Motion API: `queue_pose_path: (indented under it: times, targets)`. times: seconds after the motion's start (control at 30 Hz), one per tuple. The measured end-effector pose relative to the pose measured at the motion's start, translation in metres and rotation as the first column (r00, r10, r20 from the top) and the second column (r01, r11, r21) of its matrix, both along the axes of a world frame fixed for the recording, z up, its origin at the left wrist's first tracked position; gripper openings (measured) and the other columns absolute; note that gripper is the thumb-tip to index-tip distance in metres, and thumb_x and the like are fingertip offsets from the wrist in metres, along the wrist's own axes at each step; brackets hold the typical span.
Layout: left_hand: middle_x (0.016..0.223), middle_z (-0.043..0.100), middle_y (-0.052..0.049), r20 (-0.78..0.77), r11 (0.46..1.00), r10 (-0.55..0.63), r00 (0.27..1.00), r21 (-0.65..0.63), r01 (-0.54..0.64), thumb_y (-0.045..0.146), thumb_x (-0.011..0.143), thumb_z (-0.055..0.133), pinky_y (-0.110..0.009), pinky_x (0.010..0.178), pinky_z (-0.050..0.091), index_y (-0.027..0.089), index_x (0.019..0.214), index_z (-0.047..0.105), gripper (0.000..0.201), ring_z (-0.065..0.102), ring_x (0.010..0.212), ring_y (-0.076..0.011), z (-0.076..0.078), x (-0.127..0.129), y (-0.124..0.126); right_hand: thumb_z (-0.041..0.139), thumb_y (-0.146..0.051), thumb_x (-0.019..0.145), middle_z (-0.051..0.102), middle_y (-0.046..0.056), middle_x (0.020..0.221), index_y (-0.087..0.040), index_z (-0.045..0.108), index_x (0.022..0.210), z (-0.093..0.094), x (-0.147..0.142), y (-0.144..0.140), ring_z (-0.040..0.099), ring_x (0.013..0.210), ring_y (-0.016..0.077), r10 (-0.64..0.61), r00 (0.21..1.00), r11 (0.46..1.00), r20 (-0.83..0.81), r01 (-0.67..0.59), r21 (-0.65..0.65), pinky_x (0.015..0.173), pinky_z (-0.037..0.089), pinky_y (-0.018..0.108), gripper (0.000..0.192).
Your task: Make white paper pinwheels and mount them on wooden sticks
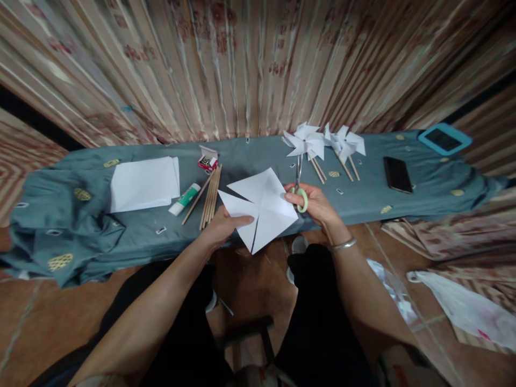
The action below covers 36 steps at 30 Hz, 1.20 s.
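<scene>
Holding paper square (264, 212) (no legible writing)

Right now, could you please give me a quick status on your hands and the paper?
Left hand pinching cut paper square. Right hand gripping scissors, blades pointing away. Wooden sticks beside paper, clear of it.

We see matt white paper square (264, 212), scissors (299, 185) with metal blades and pale green plastic handles, bare wooden sticks (210, 197), a glossy black phone (397, 174), and soft teal cloth (100, 226) draping our bench.
</scene>
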<state>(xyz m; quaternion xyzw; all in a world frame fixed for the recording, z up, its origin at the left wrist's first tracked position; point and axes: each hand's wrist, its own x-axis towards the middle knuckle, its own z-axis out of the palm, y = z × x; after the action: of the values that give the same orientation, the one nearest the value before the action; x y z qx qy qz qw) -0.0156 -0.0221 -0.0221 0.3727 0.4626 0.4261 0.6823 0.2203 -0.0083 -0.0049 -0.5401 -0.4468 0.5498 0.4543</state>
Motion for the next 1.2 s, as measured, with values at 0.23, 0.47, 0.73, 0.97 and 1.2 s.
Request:
queue_pose_path:
  times: [0.23, 0.47, 0.73, 0.97, 1.2]
  targets:
    - [0.082, 0.076, -0.010, 0.136, 0.996, -0.007, 0.991, -0.088, 0.019, 0.038, 0.042, 0.090, -0.041, 0.080, 0.056, 0.015, 0.074, 0.072, 0.043, 0.071, 0.078, -0.0272, 0.008, 0.004, -0.002, 0.090, -0.036, 0.043, 0.065, -0.006, 0.064, -0.020, 0.068, 0.078, 0.000, -0.006, 0.000, 0.055, 0.055, 0.0105, -0.049, 0.988, 0.996, -0.145, 0.037, -0.086, 0.054, 0.043, 0.024, 0.044]
    - [0.088, 0.074, -0.006, 0.354, 0.999, 0.004, 0.935, -0.034, 0.009, 0.055, 0.055, 0.083, -0.039, 0.081, 0.057, 0.021, 0.085, 0.072, 0.046, 0.070, 0.085, -0.0225, 0.018, 0.012, 0.000, 0.089, -0.031, 0.040, 0.063, -0.007, 0.059, -0.022, 0.060, 0.069, -0.012, -0.029, 0.010, 0.058, 0.059, 0.0130, -0.430, 0.835, 0.898, -0.344, 0.435, -0.067, 0.066, 0.049, 0.029, 0.043]
    - [0.096, 0.074, -0.006, 0.182, 0.963, 0.252, 0.950, 0.048, -0.265, 0.029, 0.049, 0.090, -0.037, 0.086, 0.054, 0.017, 0.090, 0.069, 0.048, 0.068, 0.087, -0.0202, 0.001, 0.041, 0.003, 0.089, -0.037, 0.045, 0.064, -0.007, 0.065, -0.020, 0.061, 0.075, -0.019, -0.058, 0.006, 0.055, 0.059, 0.0110, -0.340, 0.859, 0.934, -0.382, 0.355, -0.033, 0.063, 0.047, 0.027, 0.044]
    - [0.096, 0.074, -0.007, 0.101, 0.896, 0.377, 0.921, 0.212, -0.390, 0.024, 0.052, 0.084, -0.037, 0.091, 0.051, 0.016, 0.097, 0.069, 0.049, 0.068, 0.089, -0.0223, -0.001, 0.027, 0.024, 0.079, -0.062, 0.059, 0.064, -0.002, 0.064, -0.020, 0.065, 0.083, -0.012, -0.050, -0.013, 0.052, 0.054, 0.0094, -0.121, 0.984, 0.992, -0.128, 0.125, 0.023, 0.048, 0.038, 0.022, 0.050]
    - [0.096, 0.073, -0.005, 0.133, 0.837, 0.437, 0.890, 0.302, -0.456, 0.022, 0.055, 0.080, -0.037, 0.092, 0.051, 0.019, 0.107, 0.067, 0.053, 0.068, 0.092, -0.0225, 0.008, 0.010, 0.041, 0.077, -0.064, 0.063, 0.070, 0.004, 0.072, -0.016, 0.065, 0.085, -0.004, -0.039, -0.045, 0.057, 0.058, 0.0099, 0.417, 0.906, 0.893, -0.072, -0.423, -0.153, 0.053, 0.044, 0.023, 0.054]
